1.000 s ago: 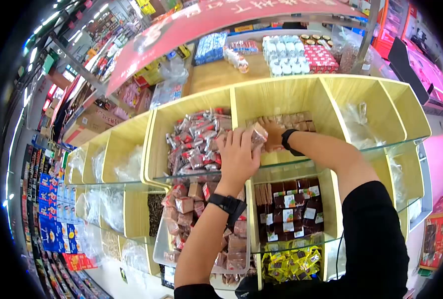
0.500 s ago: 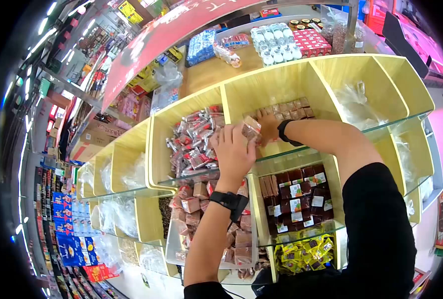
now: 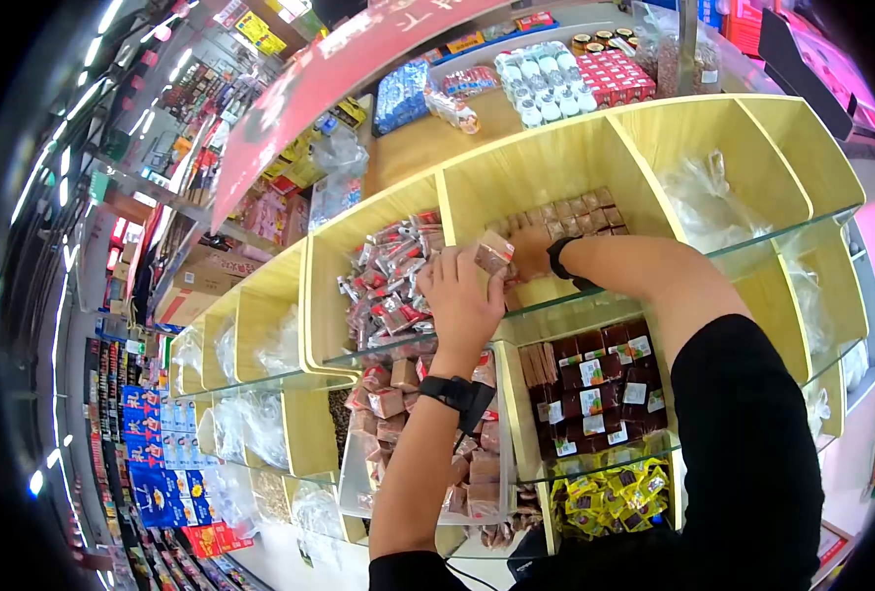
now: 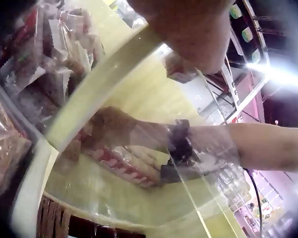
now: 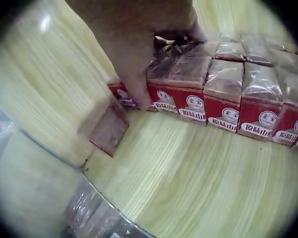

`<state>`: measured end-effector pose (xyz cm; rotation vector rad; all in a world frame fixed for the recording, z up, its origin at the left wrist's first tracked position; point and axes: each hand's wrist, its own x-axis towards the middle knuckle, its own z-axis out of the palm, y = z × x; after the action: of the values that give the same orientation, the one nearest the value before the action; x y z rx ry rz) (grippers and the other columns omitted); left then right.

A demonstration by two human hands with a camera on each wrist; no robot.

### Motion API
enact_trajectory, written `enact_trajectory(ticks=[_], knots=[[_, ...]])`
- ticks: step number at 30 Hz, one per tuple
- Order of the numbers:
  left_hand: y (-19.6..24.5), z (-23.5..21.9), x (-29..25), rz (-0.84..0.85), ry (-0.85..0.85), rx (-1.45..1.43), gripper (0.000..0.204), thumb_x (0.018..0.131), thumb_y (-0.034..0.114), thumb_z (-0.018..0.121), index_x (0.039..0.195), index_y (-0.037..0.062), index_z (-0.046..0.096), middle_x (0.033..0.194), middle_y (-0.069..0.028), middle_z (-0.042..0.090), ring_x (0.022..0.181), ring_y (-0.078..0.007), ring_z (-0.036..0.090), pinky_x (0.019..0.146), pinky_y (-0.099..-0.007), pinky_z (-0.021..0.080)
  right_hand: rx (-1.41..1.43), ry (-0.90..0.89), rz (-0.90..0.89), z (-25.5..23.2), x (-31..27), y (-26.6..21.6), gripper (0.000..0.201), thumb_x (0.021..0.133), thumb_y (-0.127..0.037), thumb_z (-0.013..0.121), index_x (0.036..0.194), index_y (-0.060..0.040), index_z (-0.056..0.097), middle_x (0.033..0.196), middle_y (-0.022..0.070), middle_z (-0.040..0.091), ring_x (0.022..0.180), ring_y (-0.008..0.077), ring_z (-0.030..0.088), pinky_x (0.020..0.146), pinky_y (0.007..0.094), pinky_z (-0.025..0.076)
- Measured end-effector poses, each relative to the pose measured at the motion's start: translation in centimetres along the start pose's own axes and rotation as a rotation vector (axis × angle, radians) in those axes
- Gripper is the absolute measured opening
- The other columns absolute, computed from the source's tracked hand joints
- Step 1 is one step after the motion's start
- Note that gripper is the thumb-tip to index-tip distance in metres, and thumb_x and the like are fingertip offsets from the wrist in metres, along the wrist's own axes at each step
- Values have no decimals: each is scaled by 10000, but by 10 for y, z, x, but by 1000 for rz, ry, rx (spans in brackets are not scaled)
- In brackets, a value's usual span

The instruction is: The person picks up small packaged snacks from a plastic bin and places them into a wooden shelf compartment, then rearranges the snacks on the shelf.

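Note:
In the head view my left hand [image 3: 462,295] holds a clear-wrapped brown block [image 3: 494,253] between thumb and fingers, above the bin divider. That block [image 4: 179,67] shows below the left hand in the left wrist view. My right hand [image 3: 530,251] reaches into the wooden bin at the end of rows of wrapped blocks [image 3: 580,209]. In the right wrist view its thumb and fingers pinch a wrapped block [image 5: 159,72] at the row's end. Red labels [image 5: 193,104] face outward along this row. Another block [image 5: 109,130] sits apart, tilted, near the glass edge.
Left of the divider, a bin holds loose red-and-silver packets [image 3: 388,276]. Below are a clear tub [image 3: 354,492] of wrapped blocks, dark labelled packs [image 3: 595,384] and yellow packets [image 3: 610,497]. Glass fronts [image 3: 546,300] edge the bins. Plastic bags [image 3: 708,197] lie in the right bin.
The right hand has shifted slightly within the bin along the blocks. The left hand keeps hold of its block and has stayed near the divider. The head view has tilted and shifted.

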<state>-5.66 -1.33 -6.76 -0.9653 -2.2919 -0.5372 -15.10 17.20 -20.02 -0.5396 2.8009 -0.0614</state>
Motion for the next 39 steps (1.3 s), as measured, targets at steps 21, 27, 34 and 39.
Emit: enact_trajectory(ticks=[21,27,34,39], knots=[[1,-3,0,-27,-6,-66,488,766,156,726,1214,65,555,1120,-116,564,1102,-316,534,959,-463,337,-538,-662,69,-54,-67,89,624,617,-585,824,1030,-120,767,1035,68,743,932,250,706,727,427,563],[-3,-3,-2,-23,24,-86,464,767,161,728,1192,67,566,1105,-111,561,1062,-301,538,952,-450,332,-904,-547,56,-8,-81,77,618,615,-577,815,1111,-216,747,1066,27,736,938,253,704,753,475,520],[-6,0,-6,-25,24,-95,450,781,169,719,1193,72,565,1080,-99,557,1050,-286,544,929,-456,338,-860,-600,85,-16,-86,75,456,744,-479,758,1115,-215,740,1071,16,739,1028,244,696,831,476,508],[-5,-3,-5,-35,18,-113,450,791,180,714,1202,77,562,1093,-93,556,1056,-278,547,938,-460,337,-723,-414,67,-14,-86,74,522,712,-582,718,1031,-171,758,1026,87,736,982,275,699,809,472,507]])
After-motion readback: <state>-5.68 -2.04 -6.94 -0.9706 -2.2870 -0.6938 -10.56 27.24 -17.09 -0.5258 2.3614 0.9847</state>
